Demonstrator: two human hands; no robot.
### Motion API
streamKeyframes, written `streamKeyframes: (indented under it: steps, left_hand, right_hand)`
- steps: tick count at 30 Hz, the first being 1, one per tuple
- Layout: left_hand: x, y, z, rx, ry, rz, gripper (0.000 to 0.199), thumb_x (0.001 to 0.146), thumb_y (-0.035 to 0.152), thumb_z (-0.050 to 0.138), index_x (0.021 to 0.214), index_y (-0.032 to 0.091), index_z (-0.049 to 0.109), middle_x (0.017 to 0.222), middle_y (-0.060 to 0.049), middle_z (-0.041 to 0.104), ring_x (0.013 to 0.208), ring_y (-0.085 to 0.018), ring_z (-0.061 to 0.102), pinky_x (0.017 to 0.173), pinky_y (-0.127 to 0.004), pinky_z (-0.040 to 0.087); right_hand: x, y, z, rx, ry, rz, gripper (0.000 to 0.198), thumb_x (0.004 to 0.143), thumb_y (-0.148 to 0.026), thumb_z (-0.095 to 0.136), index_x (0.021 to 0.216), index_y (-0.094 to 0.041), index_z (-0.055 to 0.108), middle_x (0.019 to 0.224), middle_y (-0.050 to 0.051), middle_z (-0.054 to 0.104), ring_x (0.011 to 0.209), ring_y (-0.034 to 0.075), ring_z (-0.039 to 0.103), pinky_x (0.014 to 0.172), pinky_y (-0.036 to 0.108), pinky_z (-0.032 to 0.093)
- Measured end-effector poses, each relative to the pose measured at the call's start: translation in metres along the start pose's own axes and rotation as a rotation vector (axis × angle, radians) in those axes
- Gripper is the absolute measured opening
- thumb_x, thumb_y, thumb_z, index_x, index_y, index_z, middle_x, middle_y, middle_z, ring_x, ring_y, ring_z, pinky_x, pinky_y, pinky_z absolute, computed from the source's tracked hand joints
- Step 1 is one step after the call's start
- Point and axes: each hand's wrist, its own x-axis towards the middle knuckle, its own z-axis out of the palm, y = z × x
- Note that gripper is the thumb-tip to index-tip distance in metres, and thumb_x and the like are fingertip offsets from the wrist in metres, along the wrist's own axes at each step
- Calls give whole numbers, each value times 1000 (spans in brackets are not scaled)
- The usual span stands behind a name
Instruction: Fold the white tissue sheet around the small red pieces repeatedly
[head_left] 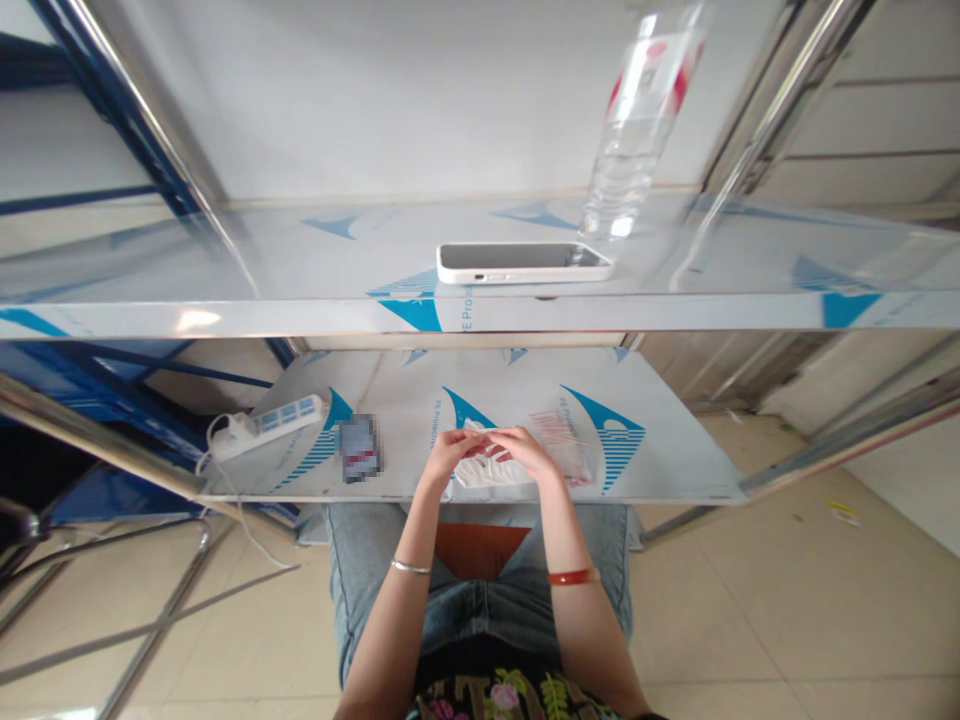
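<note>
My left hand [448, 453] and my right hand [531, 452] meet above the lower shelf, fingertips almost touching. Both have their fingers pinched together; whatever is between them is too small to make out. Just beneath lies a crumpled white, thin material [491, 472], possibly tissue or plastic; its kind is unclear. Beside my right hand rests a clear plastic packet [566, 445] with fine pinkish lines on it, partly covered by that hand.
The lower metal shelf [675, 465] also bears a small blurred-out dark packet [360, 447] and a white power strip [277, 425] with its cable. On the upper shelf [285, 260] a phone in a white case [525, 262] lies before a clear water bottle [641, 130].
</note>
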Motion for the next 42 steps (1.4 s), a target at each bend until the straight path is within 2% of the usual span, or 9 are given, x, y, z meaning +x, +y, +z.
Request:
streamKeyframes:
  steps: [6,11,17,21,26,31,38,42]
  left_hand:
    - [0,0,1,46,15,23,31,65,40,71,76,10,69,68,-7,69,65,-14,63,66,-26,49]
    - [-1,4,4,158,58,59,25,68,36,65,66,11,67,59,-5,66,57,-12,59,58,-24,45]
    - [-1,7,6,172,85,38,23,71,34,58,66,13,65,61,-5,66,57,-13,59,57,-23,44]
    - [0,6,7,182,82,26,23,71,33,58,62,13,63,59,-5,66,55,-12,58,56,-23,43]
    - [2,2,5,241,44,54,21,70,32,58,62,13,63,59,-4,65,56,-13,58,57,-23,44]
    - [4,-2,-1,362,-14,121,20,69,31,57,59,14,63,55,-1,61,58,-13,56,60,-24,43]
    - [5,-6,-5,458,-34,177,18,70,26,52,60,15,63,60,-2,63,62,-14,57,63,-24,43]
    - [5,-5,-4,486,-42,172,19,70,25,49,60,15,62,60,-1,62,62,-14,56,64,-24,42]
  right_hand:
    - [-1,-3,2,-11,-7,17,28,78,-35,57,90,-12,70,82,7,70,70,13,65,58,18,46]
    - [-6,-10,5,-107,-26,33,23,80,-29,53,87,-15,71,85,5,71,73,12,66,58,16,44]
    - [-4,-8,9,-138,-45,69,27,84,-37,53,91,-17,70,86,3,71,67,12,65,56,17,45]
    - [-2,-6,13,-154,1,75,26,85,-31,48,84,-16,69,81,4,71,64,12,65,55,18,45]
    - [-1,-8,13,-188,53,64,19,79,-20,50,85,-17,68,77,2,70,60,12,65,50,17,44]
    - [0,-7,14,-255,-58,-33,20,71,-12,50,70,-16,69,73,1,70,65,12,63,53,17,47]
    - [-2,-12,16,-231,2,19,26,72,-7,46,59,-17,67,68,1,69,57,11,62,51,18,47]
    - [-2,-10,14,-218,-2,-9,24,72,-6,47,61,-16,66,67,0,68,58,11,62,54,18,47]
